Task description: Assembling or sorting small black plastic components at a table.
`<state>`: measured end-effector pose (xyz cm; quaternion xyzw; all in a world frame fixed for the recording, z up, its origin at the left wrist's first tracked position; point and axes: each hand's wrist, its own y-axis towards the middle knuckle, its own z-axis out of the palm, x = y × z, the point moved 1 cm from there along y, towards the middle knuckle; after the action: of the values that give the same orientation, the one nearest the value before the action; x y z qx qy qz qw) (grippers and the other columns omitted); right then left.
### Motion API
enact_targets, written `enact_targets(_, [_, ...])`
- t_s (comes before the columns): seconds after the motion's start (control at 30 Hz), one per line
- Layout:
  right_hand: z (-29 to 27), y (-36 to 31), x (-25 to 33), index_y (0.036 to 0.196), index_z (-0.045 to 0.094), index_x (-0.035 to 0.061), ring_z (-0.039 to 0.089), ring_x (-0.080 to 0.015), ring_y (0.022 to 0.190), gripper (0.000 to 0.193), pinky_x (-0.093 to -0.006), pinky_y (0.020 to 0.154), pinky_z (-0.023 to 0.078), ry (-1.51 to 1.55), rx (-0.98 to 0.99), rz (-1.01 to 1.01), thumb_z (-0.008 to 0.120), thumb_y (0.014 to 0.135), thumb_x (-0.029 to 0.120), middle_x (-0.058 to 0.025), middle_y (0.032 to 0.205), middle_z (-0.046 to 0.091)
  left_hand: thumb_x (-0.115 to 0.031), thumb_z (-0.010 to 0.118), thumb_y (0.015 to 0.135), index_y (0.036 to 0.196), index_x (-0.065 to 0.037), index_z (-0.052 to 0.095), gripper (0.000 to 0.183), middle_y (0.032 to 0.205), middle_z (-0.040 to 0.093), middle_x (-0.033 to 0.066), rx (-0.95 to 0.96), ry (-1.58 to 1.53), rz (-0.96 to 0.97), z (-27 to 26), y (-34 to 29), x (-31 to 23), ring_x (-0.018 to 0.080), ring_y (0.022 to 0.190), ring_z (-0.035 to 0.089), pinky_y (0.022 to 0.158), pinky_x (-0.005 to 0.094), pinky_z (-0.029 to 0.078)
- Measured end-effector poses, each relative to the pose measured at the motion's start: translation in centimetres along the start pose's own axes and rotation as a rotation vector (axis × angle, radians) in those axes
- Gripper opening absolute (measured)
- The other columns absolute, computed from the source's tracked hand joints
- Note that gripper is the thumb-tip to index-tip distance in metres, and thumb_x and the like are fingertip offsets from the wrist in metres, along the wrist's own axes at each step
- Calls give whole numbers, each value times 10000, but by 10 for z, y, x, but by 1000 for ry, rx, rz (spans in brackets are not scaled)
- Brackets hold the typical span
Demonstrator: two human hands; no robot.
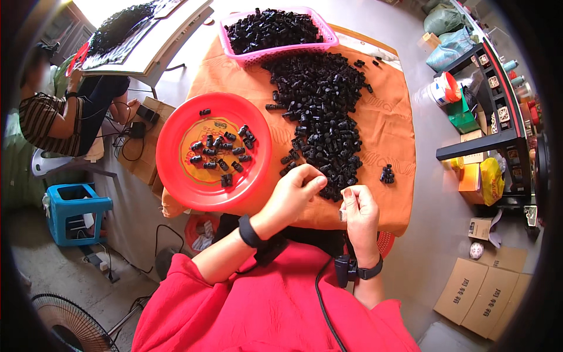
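A long heap of small black plastic pieces (328, 126), shaped like cord locks, runs down the orange tablecloth (381, 141) toward me. At its near end, my left hand (298, 190) is closed, thumb and fingers curled together; what it holds, if anything, is hidden. Just to its right, my right hand (359, 211) pinches a small greyish thing (342, 215) too small to name. Several black pieces lie scattered in the red plate (176, 182) left of my hands. A small cluster of black pieces (387, 174) lies apart at the right.
A pink basket (275, 54) full of black pieces stands at the far edge. Another person (56, 123) sits at a second table (170, 41) on the left. A blue stool (76, 205) and a fan (67, 322) stand lower left; shelves (498, 117) and flattened cardboard (484, 293) are right.
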<state>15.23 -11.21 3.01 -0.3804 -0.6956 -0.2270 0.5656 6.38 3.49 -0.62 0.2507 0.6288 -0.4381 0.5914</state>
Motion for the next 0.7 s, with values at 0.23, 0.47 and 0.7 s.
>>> enact_targets(0.23, [6,-7,10,989,584,38,528,-36,566,103,-212,505,443,10,25,-5,569,1004,138,22,689,547,-193,578,998,1178,-43,620,238,875,649,36,251,-644,-325,-15,-28,-16,51,689,565,583,188,455])
enact_targets(0.47, [12,-16,23,1125,543,25,578,-42,607,189,-200,528,500,19,125,-56,623,960,70,-32,839,629,-155,609,973,1239,-30,588,295,953,660,67,237,-754,-336,-11,-39,-17,80,768,597,666,208,491])
enact_targets(0.7, [12,-17,17,1089,553,32,577,-37,636,132,-198,539,500,71,159,-55,596,983,98,-25,839,635,-155,606,975,1241,-34,585,293,953,672,65,236,-759,-277,-9,-44,-16,86,777,604,683,208,491])
